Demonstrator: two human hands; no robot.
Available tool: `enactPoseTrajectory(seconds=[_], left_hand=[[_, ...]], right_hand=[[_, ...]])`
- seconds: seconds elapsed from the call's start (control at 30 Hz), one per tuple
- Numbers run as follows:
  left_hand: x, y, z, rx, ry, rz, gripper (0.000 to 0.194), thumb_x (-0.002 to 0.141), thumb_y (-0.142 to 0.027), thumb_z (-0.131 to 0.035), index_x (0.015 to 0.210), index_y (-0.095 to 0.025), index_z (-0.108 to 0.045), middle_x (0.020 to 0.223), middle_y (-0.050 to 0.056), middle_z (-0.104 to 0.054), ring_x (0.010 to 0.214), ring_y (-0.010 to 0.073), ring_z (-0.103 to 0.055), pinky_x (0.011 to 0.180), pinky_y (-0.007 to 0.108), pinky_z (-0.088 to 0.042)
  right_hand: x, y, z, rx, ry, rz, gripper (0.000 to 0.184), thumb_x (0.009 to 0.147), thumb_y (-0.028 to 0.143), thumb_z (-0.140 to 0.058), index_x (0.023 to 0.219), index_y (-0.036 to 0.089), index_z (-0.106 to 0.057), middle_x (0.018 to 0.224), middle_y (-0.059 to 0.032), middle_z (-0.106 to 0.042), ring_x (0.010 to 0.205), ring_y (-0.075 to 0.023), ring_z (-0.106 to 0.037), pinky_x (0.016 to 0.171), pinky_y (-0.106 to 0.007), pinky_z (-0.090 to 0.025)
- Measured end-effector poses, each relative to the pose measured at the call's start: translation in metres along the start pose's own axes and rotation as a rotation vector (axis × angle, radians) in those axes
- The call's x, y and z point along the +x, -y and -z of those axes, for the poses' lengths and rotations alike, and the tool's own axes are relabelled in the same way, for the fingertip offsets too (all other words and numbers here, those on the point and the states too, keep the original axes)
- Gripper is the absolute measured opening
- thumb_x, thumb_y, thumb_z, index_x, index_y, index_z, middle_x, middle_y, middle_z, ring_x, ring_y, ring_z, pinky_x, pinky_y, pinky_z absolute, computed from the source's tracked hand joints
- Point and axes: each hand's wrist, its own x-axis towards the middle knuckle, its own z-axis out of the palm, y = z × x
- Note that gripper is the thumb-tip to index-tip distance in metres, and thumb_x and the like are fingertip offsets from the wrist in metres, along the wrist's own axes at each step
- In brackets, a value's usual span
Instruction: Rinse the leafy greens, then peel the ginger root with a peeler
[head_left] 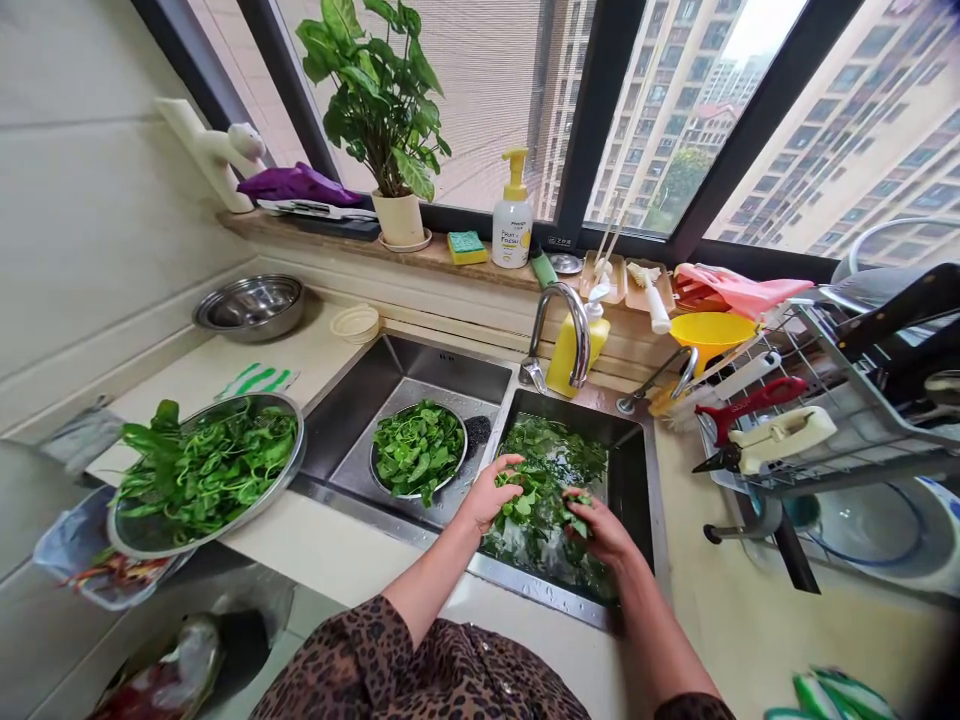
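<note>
My left hand is over the right sink basin, thumb and fingers around a bunch of bright leafy greens just above the water. Beside it, my right hand pinches some darker leaves at the water's surface. More greens float in the water-filled basin. In the left basin sits a round metal bowl heaped with picked leaves. On the counter to the left, a large metal colander holds a pile of long-stemmed greens.
A curved faucet stands behind the basins, beside a yellow bottle. At the right is a wire dish rack with knives and scissors. Steel bowls rest at the back left. A potted plant and pump bottle line the sill.
</note>
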Motion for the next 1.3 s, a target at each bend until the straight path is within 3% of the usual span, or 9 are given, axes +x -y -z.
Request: enactPoseTrajectory(seconds=[0.17, 0.37, 0.47, 0.53, 0.63, 0.73, 1.0, 1.13, 1.3], left_hand=[[0.002, 0.011, -0.003, -0.017, -0.123, 0.020, 0.031, 0.058, -0.031, -0.070, 0.083, -0.015, -0.061, 0.069, -0.001, -0.059, 0.054, 0.0086, -0.053, 0.056, 0.021, -0.040], [-0.012, 0.006, -0.008, 0.098, -0.022, -0.186, 0.029, 0.059, -0.029, -0.073, 0.055, -0.014, -0.048, 0.071, 0.001, -0.060, 0.070, 0.0111, -0.054, 0.071, 0.023, -0.041], [-0.018, -0.002, -0.015, 0.164, 0.059, -0.249, 0.023, 0.059, -0.022, -0.072, 0.076, -0.015, -0.059, 0.076, 0.000, -0.060, 0.069, 0.0104, -0.053, 0.072, 0.023, -0.041], [-0.020, -0.004, -0.020, 0.218, 0.123, -0.248, 0.040, 0.057, -0.017, -0.072, 0.096, -0.018, -0.061, 0.088, 0.001, -0.062, 0.069, 0.0105, -0.054, 0.073, 0.024, -0.042], [-0.018, -0.001, -0.022, 0.378, 0.183, -0.252, 0.029, 0.060, -0.018, -0.069, 0.089, -0.017, -0.066, 0.087, 0.002, -0.063, 0.074, 0.0141, -0.056, 0.077, 0.027, -0.041], [-0.015, 0.003, -0.018, 0.468, 0.123, -0.279, 0.010, 0.066, -0.024, -0.065, 0.070, -0.015, -0.066, 0.075, 0.003, -0.063, 0.078, 0.0169, -0.056, 0.080, 0.029, -0.039], [-0.008, 0.001, -0.009, 0.351, -0.060, -0.332, 0.031, 0.069, -0.042, -0.063, 0.058, -0.016, -0.051, 0.098, 0.008, -0.059, 0.101, 0.0212, -0.051, 0.092, 0.032, -0.034], [-0.009, 0.003, -0.016, 0.272, -0.100, -0.276, 0.037, 0.065, -0.035, -0.067, 0.050, -0.017, -0.038, 0.070, 0.002, -0.058, 0.080, 0.0176, -0.056, 0.078, 0.028, -0.039], [-0.016, -0.004, -0.028, 0.330, -0.110, -0.347, 0.014, 0.065, -0.020, -0.064, 0.075, -0.017, -0.054, 0.075, -0.001, -0.057, 0.077, 0.0141, -0.053, 0.076, 0.024, -0.038]], right_hand=[[-0.032, 0.024, -0.013, 0.374, 0.016, 0.077, 0.025, 0.065, 0.015, -0.070, 0.087, 0.025, -0.063, 0.085, 0.0016, -0.064, 0.067, -0.0075, -0.057, 0.050, -0.015, -0.045], [-0.046, 0.033, -0.029, 0.397, 0.118, 0.082, 0.021, 0.068, 0.015, -0.068, 0.085, 0.025, -0.062, 0.084, 0.0005, -0.062, 0.064, -0.0071, -0.055, 0.048, -0.015, -0.044], [-0.048, 0.032, -0.038, 0.323, 0.151, 0.063, 0.021, 0.067, 0.017, -0.069, 0.086, 0.024, -0.061, 0.081, 0.0006, -0.061, 0.061, -0.0068, -0.053, 0.046, -0.014, -0.042], [-0.048, 0.032, -0.044, 0.248, 0.166, 0.058, 0.020, 0.068, 0.019, -0.069, 0.086, 0.023, -0.061, 0.080, 0.0003, -0.061, 0.058, -0.0066, -0.053, 0.045, -0.014, -0.041], [-0.048, 0.033, -0.049, 0.153, 0.192, 0.059, 0.020, 0.068, 0.021, -0.070, 0.087, 0.021, -0.062, 0.078, -0.0005, -0.061, 0.056, -0.0077, -0.053, 0.043, -0.016, -0.041], [-0.043, 0.033, -0.044, 0.166, 0.115, 0.053, 0.026, 0.068, 0.021, -0.070, 0.092, 0.023, -0.062, 0.081, -0.0012, -0.064, 0.059, -0.0091, -0.056, 0.043, -0.016, -0.043], [-0.033, 0.033, -0.029, 0.406, 0.011, 0.071, 0.022, 0.073, 0.034, -0.066, 0.094, 0.029, -0.063, 0.099, 0.0004, -0.066, 0.078, -0.0121, -0.060, 0.060, -0.023, -0.050], [-0.035, 0.036, -0.036, 0.397, 0.035, 0.076, 0.025, 0.077, 0.044, -0.059, 0.098, 0.031, -0.062, 0.107, 0.0006, -0.065, 0.096, -0.0178, -0.058, 0.076, -0.034, -0.049], [-0.031, 0.031, -0.042, 0.306, -0.017, 0.119, 0.028, 0.077, 0.047, -0.057, 0.102, 0.034, -0.060, 0.113, 0.0017, -0.062, 0.106, -0.0206, -0.054, 0.081, -0.040, -0.048]])
